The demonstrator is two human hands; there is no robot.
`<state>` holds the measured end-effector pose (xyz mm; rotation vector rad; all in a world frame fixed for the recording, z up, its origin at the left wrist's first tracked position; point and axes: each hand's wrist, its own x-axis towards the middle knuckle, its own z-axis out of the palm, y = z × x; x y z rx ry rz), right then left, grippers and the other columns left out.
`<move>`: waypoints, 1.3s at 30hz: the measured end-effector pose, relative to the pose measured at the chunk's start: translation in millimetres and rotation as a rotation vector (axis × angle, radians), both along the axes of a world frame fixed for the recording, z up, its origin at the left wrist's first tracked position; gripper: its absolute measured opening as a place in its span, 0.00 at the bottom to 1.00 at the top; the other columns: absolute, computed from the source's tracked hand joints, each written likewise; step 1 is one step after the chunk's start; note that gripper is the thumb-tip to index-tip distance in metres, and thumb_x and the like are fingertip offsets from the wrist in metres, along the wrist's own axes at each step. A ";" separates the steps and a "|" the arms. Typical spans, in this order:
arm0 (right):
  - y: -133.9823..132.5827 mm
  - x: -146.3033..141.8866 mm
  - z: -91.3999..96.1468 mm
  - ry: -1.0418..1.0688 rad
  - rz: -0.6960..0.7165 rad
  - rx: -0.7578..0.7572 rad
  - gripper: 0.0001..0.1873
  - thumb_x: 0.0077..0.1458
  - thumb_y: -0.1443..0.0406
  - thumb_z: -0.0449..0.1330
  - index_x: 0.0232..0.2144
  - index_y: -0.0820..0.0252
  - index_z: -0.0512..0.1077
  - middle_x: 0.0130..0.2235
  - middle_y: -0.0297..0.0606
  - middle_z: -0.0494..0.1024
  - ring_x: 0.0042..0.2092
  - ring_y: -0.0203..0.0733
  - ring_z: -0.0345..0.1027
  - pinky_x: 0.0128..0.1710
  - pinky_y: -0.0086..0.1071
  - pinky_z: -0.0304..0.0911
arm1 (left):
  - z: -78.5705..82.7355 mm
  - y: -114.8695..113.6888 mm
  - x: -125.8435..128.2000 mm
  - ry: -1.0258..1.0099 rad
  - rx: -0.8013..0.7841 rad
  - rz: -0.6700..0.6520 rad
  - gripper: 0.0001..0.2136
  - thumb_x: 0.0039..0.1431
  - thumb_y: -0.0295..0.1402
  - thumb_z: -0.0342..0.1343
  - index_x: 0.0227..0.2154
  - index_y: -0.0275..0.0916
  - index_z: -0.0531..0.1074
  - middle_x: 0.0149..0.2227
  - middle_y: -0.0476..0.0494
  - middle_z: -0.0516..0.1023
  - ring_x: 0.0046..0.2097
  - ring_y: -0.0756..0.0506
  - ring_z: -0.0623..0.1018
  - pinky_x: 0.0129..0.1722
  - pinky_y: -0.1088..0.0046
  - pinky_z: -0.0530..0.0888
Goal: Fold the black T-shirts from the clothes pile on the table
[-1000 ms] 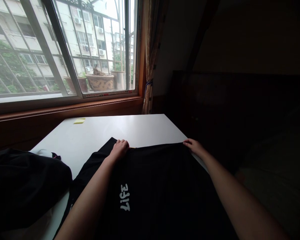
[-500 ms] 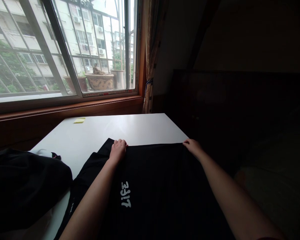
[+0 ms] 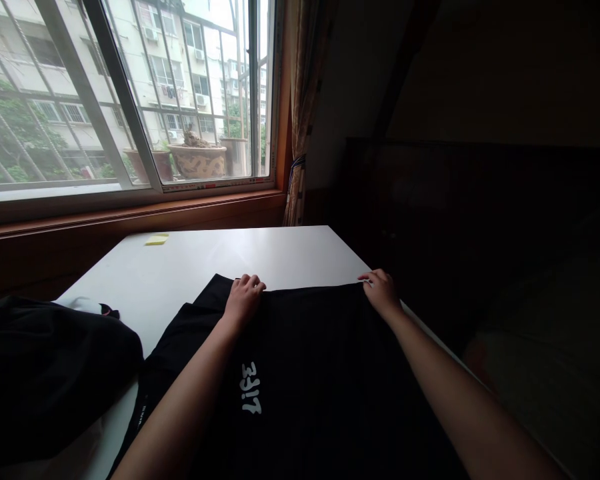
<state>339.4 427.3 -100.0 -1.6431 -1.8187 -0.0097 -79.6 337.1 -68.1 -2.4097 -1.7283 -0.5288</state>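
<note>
A black T-shirt (image 3: 310, 360) lies spread on the white table (image 3: 280, 257), with white lettering running sideways down its front. My left hand (image 3: 244, 297) is closed on the far edge of the shirt, beside the sleeve, its fingers curled over the cloth. At the shirt's far right corner, my right hand (image 3: 381, 293) touches the edge. Its thumb and forefinger are slightly apart, and a bit of table shows between them. My forearms cover parts of the shirt's sides.
On the left, a heap of dark cloth (image 3: 55, 373) lies over some white fabric (image 3: 80, 305). A yellow sticky note pad (image 3: 157, 239) sits near the table's back left corner. Behind the table are a barred window (image 3: 190, 100) and a tied curtain (image 3: 300, 120).
My left hand has slid a little to the right along the far edge. My right hand has shifted slightly up and left, and its fingers have parted from a pinch on the corner.
</note>
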 end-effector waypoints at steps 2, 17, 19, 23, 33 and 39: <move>-9.6 -20.4 4.7 -0.070 0.116 0.059 0.14 0.57 0.70 0.55 0.38 0.52 0.79 0.43 0.41 0.73 0.50 0.50 0.67 0.57 0.42 0.62 | 4.0 -0.3 14.9 0.015 0.001 -0.107 0.13 0.66 0.24 0.49 0.47 0.42 0.75 0.49 0.38 0.75 0.53 0.36 0.69 0.52 0.58 0.67; -55.7 -79.3 0.9 -0.372 0.413 0.018 0.19 0.65 0.64 0.53 0.55 0.54 0.74 0.56 0.40 0.76 0.57 0.48 0.68 0.60 0.44 0.63 | -27.7 -8.3 86.0 0.005 -0.034 -0.208 0.21 0.72 0.38 0.46 0.63 0.38 0.65 0.66 0.38 0.65 0.67 0.38 0.63 0.66 0.56 0.60; -54.0 -76.5 -0.3 -0.402 0.359 -0.002 0.20 0.65 0.62 0.53 0.56 0.53 0.73 0.58 0.40 0.75 0.58 0.49 0.67 0.61 0.46 0.61 | -27.5 -8.6 85.8 0.011 -0.045 -0.198 0.21 0.72 0.39 0.45 0.63 0.37 0.64 0.67 0.39 0.63 0.68 0.38 0.62 0.67 0.57 0.59; -48.9 -68.7 -4.0 -0.441 0.282 -0.029 0.21 0.67 0.60 0.51 0.57 0.55 0.73 0.60 0.40 0.74 0.61 0.50 0.64 0.64 0.48 0.55 | -26.6 -8.6 86.1 0.027 -0.066 -0.194 0.22 0.73 0.40 0.44 0.64 0.37 0.63 0.68 0.40 0.61 0.69 0.39 0.59 0.68 0.58 0.58; -31.3 -26.8 -7.3 -0.436 0.056 -0.132 0.22 0.67 0.62 0.48 0.58 0.52 0.72 0.62 0.39 0.72 0.62 0.50 0.63 0.61 0.45 0.59 | -27.2 -8.8 86.4 0.033 -0.099 -0.165 0.23 0.73 0.42 0.42 0.66 0.38 0.62 0.69 0.43 0.59 0.70 0.39 0.56 0.69 0.58 0.55; -29.4 -18.3 -12.1 -0.443 0.008 -0.144 0.24 0.67 0.60 0.47 0.60 0.54 0.70 0.64 0.40 0.69 0.62 0.51 0.61 0.61 0.45 0.58 | -29.2 -8.5 86.0 0.028 -0.112 -0.149 0.25 0.73 0.44 0.40 0.67 0.40 0.60 0.70 0.45 0.57 0.71 0.40 0.53 0.70 0.59 0.52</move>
